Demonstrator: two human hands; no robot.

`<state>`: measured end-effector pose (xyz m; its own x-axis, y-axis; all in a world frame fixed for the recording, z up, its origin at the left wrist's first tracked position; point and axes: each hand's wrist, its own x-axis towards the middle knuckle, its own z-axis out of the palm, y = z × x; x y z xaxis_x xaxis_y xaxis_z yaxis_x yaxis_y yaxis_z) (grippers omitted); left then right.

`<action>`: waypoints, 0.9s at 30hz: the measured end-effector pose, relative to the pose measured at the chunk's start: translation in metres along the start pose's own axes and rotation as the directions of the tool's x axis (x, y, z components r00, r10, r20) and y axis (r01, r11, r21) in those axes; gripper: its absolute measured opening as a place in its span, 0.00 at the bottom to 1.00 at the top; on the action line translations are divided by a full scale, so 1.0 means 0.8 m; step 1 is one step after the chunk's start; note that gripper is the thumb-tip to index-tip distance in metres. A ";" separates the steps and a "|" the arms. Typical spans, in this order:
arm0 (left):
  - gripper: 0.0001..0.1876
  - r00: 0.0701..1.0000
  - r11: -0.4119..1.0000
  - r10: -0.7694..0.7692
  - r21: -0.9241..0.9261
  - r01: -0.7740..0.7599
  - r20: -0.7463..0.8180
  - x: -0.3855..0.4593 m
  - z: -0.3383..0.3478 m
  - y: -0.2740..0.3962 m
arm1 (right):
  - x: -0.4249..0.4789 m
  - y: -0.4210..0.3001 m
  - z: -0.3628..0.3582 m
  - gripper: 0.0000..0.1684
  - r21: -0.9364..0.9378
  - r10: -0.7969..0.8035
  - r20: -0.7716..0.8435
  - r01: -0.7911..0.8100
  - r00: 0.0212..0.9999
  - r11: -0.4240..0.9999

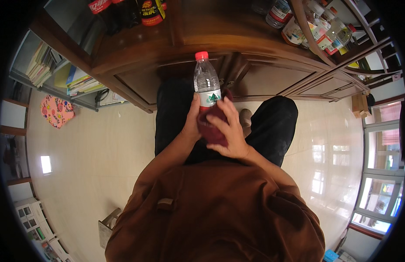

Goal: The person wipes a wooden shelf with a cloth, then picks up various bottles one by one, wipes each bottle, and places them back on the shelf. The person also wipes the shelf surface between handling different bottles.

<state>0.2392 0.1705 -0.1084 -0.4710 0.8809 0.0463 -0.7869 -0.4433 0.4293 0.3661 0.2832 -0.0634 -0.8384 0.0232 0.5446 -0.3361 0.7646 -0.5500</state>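
Note:
A clear plastic bottle point(206, 78) with a red cap and a white label is held upright before me, over my knees. My left hand point(192, 119) grips the bottle's lower left side, thumb along the label. A dark red cloth point(213, 131) lies against the bottle's lower part, between my two hands, and hides its base. My right hand point(229, 129) is on the cloth from the right, its fingers spread and slightly blurred; whether it grips the cloth I cannot tell.
Ahead stands a dark wooden cabinet point(209, 42). On its shelf are dark drink bottles point(151, 13) at the left and several clear bottles point(320, 28) at the right. A grey shelf point(86, 101) with books stands left. A wooden stool point(107, 227) is at the lower left.

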 end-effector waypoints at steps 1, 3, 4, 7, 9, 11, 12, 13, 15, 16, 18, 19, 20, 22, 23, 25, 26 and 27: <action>0.36 1.000 0.999 0.010 0.045 -0.010 0.015 0.000 -0.001 0.000 | -0.009 -0.002 -0.002 0.44 0.018 -0.018 0.030 0.018 0.999 1.000; 0.36 0.999 0.998 0.036 0.051 -0.036 -0.006 0.007 -0.003 -0.003 | -0.020 -0.002 -0.010 0.41 0.028 -0.046 0.080 0.044 0.996 0.999; 0.36 1.000 0.996 0.026 0.083 -0.025 -0.016 0.008 -0.003 -0.003 | -0.023 -0.002 -0.011 0.40 0.020 -0.060 0.075 0.059 0.995 0.998; 0.34 0.999 0.986 -0.008 0.165 0.015 -0.041 0.013 0.006 -0.007 | -0.015 0.001 -0.022 0.35 -0.010 -0.084 0.007 0.084 0.996 0.996; 0.30 0.997 0.978 -0.031 0.202 0.045 -0.074 0.007 0.013 -0.013 | 0.002 0.000 -0.026 0.31 -0.018 -0.074 -0.101 0.072 0.992 0.997; 0.32 0.999 0.966 -0.043 0.252 0.050 -0.031 0.006 0.012 -0.017 | 0.028 -0.001 -0.036 0.23 0.055 0.011 -0.287 0.005 0.958 0.998; 0.33 0.999 0.962 -0.045 0.269 0.049 -0.024 0.003 0.014 -0.020 | 0.034 0.003 -0.037 0.20 0.143 0.069 -0.351 -0.020 0.934 0.990; 0.34 0.999 0.957 -0.043 0.286 0.046 -0.019 0.000 0.014 -0.021 | 0.038 0.009 -0.035 0.18 0.235 0.130 -0.404 -0.034 0.905 0.971; 0.36 0.999 0.936 -0.032 0.349 0.040 -0.030 -0.003 0.020 -0.016 | 0.041 0.011 -0.033 0.16 0.489 0.313 -0.379 -0.099 0.871 0.867; 0.35 0.998 0.929 -0.050 0.369 0.031 0.042 -0.001 0.016 -0.006 | 0.039 0.007 -0.034 0.19 0.659 0.483 -0.291 -0.193 0.826 0.727; 0.32 0.994 0.897 0.033 0.436 -0.075 0.103 0.004 0.025 0.008 | 0.028 0.015 -0.032 0.28 0.713 0.594 -0.177 -0.314 0.785 0.627; 0.29 0.985 0.860 0.142 0.480 -0.171 0.095 0.006 0.045 0.013 | 0.024 0.013 -0.035 0.26 0.700 0.620 -0.111 -0.382 0.777 0.603; 0.27 0.964 0.811 0.251 0.523 -0.261 0.092 0.008 0.063 0.017 | 0.019 0.015 -0.037 0.24 0.652 0.564 -0.099 -0.375 0.820 0.659; 0.24 0.927 0.715 0.347 0.598 -0.362 0.145 0.016 0.082 0.028 | 0.026 0.015 -0.060 0.21 0.443 0.363 -0.071 -0.297 0.929 0.846; 0.23 0.904 0.661 0.393 0.631 -0.407 0.171 0.019 0.091 0.036 | 0.038 0.005 -0.070 0.30 0.384 0.261 -0.092 -0.207 0.961 0.900; 0.23 0.898 0.593 0.394 0.692 -0.411 0.196 0.029 0.108 0.053 | 0.053 -0.012 -0.081 0.40 0.499 0.393 -0.005 -0.338 0.920 0.798; 0.24 0.871 0.495 0.436 0.749 -0.441 0.225 0.037 0.112 0.056 | 0.063 -0.014 -0.087 0.48 0.392 0.448 0.012 -0.416 0.894 0.820; 0.25 0.843 0.389 0.470 0.797 -0.462 0.260 0.045 0.118 0.060 | 0.082 -0.017 -0.096 0.48 0.187 0.345 -0.046 -0.331 0.937 0.925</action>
<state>0.2220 0.1966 -0.0011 -0.6637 0.5776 0.4752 0.2291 -0.4478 0.8643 0.3488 0.3235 0.0284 -0.8821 0.3153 0.3499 -0.1133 0.5791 -0.8074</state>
